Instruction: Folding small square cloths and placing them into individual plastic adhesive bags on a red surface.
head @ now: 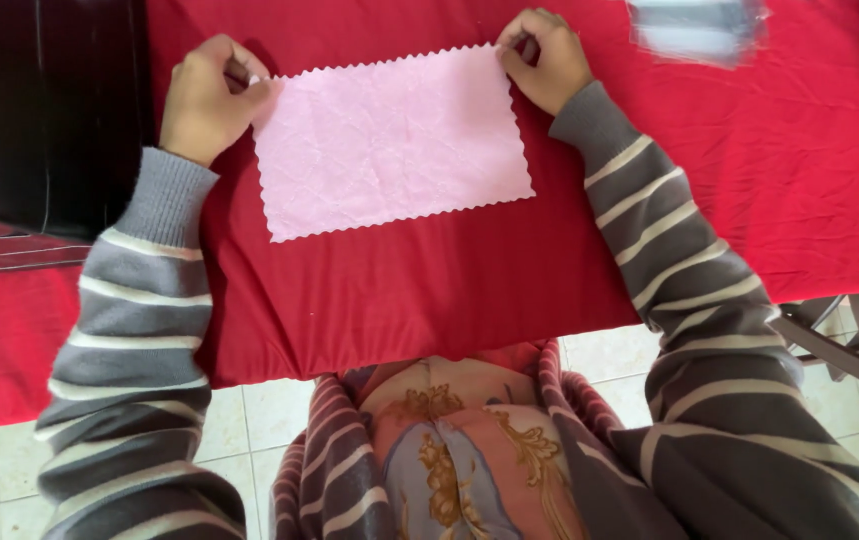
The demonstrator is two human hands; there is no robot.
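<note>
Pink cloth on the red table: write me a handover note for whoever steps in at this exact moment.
Left hand: pinching the far left corner of the pink cloth.
Right hand: pinching the far right corner.
Cloth: spread flat, unfolded, creased, zigzag edges, on the red table cover.
Done: cloth laid out flat.
Left: no fold made yet.

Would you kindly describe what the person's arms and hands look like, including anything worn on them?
Both arms wear long knitted sleeves in dark grey with thin cream stripes, ending in plain grey ribbed cuffs. The left hand and right hand are bare; no gloves show.
</note>
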